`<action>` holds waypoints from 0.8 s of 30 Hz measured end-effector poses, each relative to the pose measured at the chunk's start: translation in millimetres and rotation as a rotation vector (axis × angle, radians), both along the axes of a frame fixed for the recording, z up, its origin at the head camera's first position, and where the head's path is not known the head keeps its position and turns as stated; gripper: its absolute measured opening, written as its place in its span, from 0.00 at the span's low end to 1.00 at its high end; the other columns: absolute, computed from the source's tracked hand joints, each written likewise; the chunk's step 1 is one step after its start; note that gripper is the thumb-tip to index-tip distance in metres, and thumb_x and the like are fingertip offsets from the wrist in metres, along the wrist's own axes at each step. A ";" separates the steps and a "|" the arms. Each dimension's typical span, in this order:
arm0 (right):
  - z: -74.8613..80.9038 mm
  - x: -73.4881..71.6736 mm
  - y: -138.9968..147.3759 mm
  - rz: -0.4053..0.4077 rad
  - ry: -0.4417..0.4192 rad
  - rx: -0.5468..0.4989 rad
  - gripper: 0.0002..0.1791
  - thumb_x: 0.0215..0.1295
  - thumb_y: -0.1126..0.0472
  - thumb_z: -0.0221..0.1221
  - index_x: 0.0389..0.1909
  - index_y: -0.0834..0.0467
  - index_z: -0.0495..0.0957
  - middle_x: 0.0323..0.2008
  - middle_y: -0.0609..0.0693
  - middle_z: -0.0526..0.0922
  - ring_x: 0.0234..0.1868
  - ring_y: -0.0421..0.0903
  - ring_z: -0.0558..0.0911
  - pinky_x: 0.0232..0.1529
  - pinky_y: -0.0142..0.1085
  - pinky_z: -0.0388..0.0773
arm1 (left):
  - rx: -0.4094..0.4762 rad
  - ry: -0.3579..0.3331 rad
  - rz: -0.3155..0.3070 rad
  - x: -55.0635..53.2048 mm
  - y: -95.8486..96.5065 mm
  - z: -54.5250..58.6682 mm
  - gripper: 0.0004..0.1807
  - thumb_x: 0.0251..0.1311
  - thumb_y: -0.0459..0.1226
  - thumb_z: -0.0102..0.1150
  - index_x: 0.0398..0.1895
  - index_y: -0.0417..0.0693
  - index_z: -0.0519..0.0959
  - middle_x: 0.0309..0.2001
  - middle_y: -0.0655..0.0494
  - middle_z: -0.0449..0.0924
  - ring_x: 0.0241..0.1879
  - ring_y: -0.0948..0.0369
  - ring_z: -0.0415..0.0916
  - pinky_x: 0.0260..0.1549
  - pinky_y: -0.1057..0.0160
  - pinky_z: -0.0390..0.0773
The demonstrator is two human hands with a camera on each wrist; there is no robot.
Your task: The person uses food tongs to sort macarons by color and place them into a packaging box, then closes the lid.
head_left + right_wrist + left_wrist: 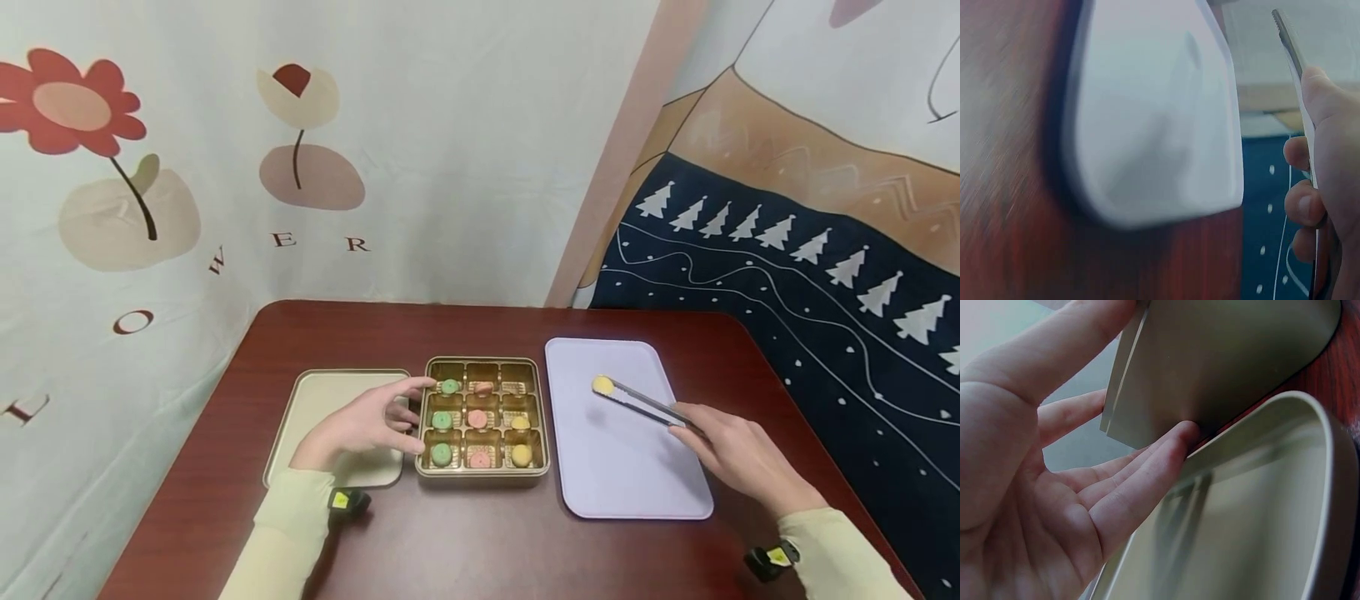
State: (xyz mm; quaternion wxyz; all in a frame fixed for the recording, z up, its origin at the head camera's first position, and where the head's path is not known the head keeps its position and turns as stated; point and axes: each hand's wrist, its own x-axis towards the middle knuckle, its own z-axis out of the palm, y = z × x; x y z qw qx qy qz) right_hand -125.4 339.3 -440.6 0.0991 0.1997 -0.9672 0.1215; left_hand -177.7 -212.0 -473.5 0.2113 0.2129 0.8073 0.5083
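Observation:
My left hand [367, 425] touches the left side of a gold box [483, 475], its thumb and fingers spread along that wall. Green, pink and yellow macaron-like rounds sit in the box's compartments, among them a green one [442, 454] at front left and a yellow one [521, 455] at front right. The top right compartment [514, 372] holds none that I can see. Metal tongs [641, 400] are gripped in my right hand [738, 454], above a pale lilac tray [622, 492]. Between the tongs' tips is a yellow macaron-like round [602, 384].
The box's gold lid [322, 392] lies on the dark red table [480, 542], under my left hand and left of the box. A printed curtain [465, 167] hangs behind the table, and a navy patterned cloth [787, 292] hangs at the right.

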 end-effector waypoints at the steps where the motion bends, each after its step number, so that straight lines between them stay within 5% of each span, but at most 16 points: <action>1: 0.2 -2.8 -4.6 0.008 -0.005 -0.002 0.20 0.69 0.53 0.70 0.60 0.51 0.83 0.50 0.52 0.89 0.43 0.50 0.87 0.45 0.57 0.89 | 0.001 0.000 0.001 0.3 0.1 -0.1 0.56 0.52 0.37 0.83 0.82 0.46 0.59 0.71 0.30 0.65 0.59 0.41 0.80 0.60 0.45 0.84; 8: 1.5 -23.6 -38.8 0.111 0.019 -0.020 0.20 0.68 0.53 0.71 0.59 0.48 0.83 0.44 0.45 0.89 0.35 0.38 0.79 0.36 0.40 0.87 | 0.011 0.003 0.000 2.5 1.4 0.8 0.56 0.52 0.37 0.83 0.81 0.46 0.59 0.71 0.29 0.65 0.59 0.40 0.80 0.60 0.45 0.84; 17: 0.3 -44.4 -71.8 0.255 0.024 -0.034 0.21 0.67 0.53 0.72 0.59 0.51 0.83 0.46 0.47 0.90 0.37 0.37 0.82 0.39 0.39 0.89 | 0.013 -0.006 -0.002 2.9 2.7 3.4 0.55 0.52 0.37 0.83 0.82 0.45 0.59 0.70 0.30 0.65 0.60 0.40 0.80 0.60 0.46 0.84; 24: -1.0 -55.0 -85.4 0.287 0.042 -0.013 0.20 0.68 0.52 0.71 0.59 0.51 0.83 0.46 0.47 0.89 0.38 0.38 0.83 0.39 0.39 0.89 | -0.001 0.001 0.002 3.2 2.1 4.6 0.56 0.52 0.37 0.83 0.82 0.46 0.59 0.71 0.30 0.65 0.60 0.40 0.80 0.61 0.45 0.84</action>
